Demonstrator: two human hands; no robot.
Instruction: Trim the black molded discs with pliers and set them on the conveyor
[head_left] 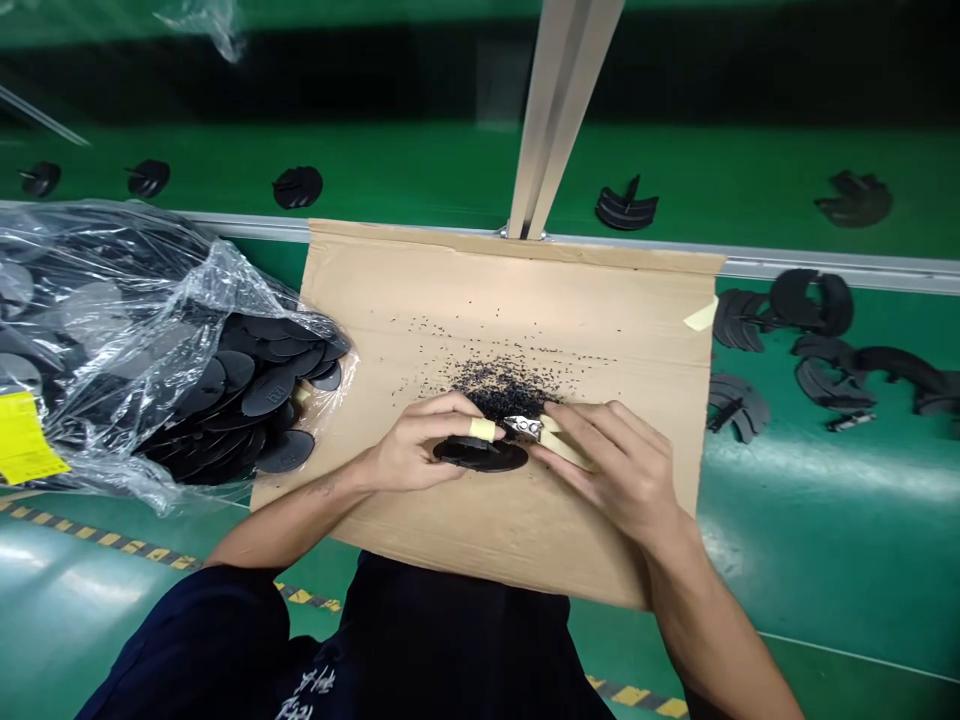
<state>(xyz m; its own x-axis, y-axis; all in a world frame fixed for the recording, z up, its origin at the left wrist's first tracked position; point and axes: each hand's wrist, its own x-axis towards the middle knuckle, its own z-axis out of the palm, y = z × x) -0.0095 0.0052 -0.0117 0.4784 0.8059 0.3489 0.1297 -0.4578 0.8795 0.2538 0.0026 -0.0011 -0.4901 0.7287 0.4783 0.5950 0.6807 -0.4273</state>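
My left hand (420, 440) grips a round black plastic disc (491, 456) by its left side, above the cardboard sheet (390, 520). Pale tape is wrapped round one of its fingers. In my right hand (622, 465) are small nippers (523, 426) with a metal head and pale yellow handles, and their jaws meet the disc's upper right edge. Whether the jaws are closed is too small to tell. Just beyond the disc, a pile of tiny black scraps (502, 385) is scattered over the cardboard.
A clear plastic bag (150, 310) full of black discs (266, 392) lies at the left, with a yellow label. Curved black parts (810, 300) lie at the right. A metal post (562, 110) rises behind the cardboard, with more black parts (298, 187) beyond the rail.
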